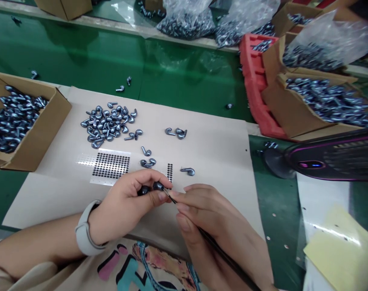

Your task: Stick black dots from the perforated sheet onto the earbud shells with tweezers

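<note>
My left hand (pixel 132 194), with a watch on its wrist, is closed around a dark blue earbud shell (pixel 158 186) between thumb and forefinger. A second dark earbud piece (pixel 144 190) shows inside the same hand. My right hand (pixel 214 218) grips slim dark tweezers (pixel 215 246), their fine metal tip at the held earbud. Just beyond the hands lie a clear sheet of small black dots (pixel 111 165) and a narrow strip of dots (pixel 169 171). Single earbuds (pixel 188 171) and a pile of earbuds (pixel 109 123) rest on the beige work sheet (pixel 214 153).
A cardboard box of earbud shells (pixel 47 125) stands at left. On the right are another filled box (pixel 295 107), a red tray (pixel 252 81) and a dark fan-like device (pixel 332 157). Plastic bags of parts (pixel 186 24) line the back, beyond the green surface (pixel 184 76).
</note>
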Motion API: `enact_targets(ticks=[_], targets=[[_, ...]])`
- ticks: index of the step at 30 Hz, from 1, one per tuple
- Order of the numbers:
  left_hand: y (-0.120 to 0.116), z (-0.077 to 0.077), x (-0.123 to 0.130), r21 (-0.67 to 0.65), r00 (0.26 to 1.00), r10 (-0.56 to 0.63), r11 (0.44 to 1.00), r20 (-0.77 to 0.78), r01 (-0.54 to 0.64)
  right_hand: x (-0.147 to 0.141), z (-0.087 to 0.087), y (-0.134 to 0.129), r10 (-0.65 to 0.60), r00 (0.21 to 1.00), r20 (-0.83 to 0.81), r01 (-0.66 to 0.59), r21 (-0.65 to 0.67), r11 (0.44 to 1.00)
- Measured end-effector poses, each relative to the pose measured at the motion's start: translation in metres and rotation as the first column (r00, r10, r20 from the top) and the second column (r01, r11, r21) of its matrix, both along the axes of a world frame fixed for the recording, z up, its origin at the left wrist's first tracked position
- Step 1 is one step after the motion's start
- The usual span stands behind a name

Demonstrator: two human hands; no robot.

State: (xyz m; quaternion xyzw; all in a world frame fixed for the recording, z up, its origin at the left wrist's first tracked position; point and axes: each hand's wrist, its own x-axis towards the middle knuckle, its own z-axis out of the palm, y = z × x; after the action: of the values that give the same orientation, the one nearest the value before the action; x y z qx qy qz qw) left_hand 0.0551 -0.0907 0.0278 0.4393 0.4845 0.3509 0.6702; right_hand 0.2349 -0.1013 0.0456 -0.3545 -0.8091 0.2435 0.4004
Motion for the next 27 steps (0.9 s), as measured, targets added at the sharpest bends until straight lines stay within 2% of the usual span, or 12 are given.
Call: enact_targets(ticks=[7,11,17,22,25,27], targets=[[-0.003,-0.003,0.003,0.074,0.999,0.021,0.997,-0.044,-0.018,-0.002,-0.002,0.000,-0.038,0.999,-0.013,0.039,0.071,0.997],[-0.002,-0.006,0.002,0.068,0.998,0.048,0.997,-0.037,-0.046,0.001,-0.001,-0.002,-0.083,0.996,-0.018,0.082,-0.014,0.996],[-0.002,-0.011,0.002,-0.120,0.975,0.131,0.987,0.178,-0.110,0.004,-0.017,-0.006,-0.206,0.932,-0.299,0.192,-0.073,0.979],[0.001,-0.008,0.005,-0.254,0.938,0.263,0.945,0.226,-0.204,-0.001,-0.025,-0.007,-0.275,0.889,-0.366,0.242,-0.135,0.961],[0.002,-0.007,0.006,-0.334,0.929,0.278,0.923,0.243,-0.189,-0.004,-0.024,-0.004,-0.290,0.887,-0.360,0.245,-0.165,0.955],[0.002,-0.009,0.006,-0.331,0.932,0.281,0.923,0.229,-0.197,-0.006,-0.025,-0.002,-0.301,0.887,-0.349,0.252,-0.180,0.951]])
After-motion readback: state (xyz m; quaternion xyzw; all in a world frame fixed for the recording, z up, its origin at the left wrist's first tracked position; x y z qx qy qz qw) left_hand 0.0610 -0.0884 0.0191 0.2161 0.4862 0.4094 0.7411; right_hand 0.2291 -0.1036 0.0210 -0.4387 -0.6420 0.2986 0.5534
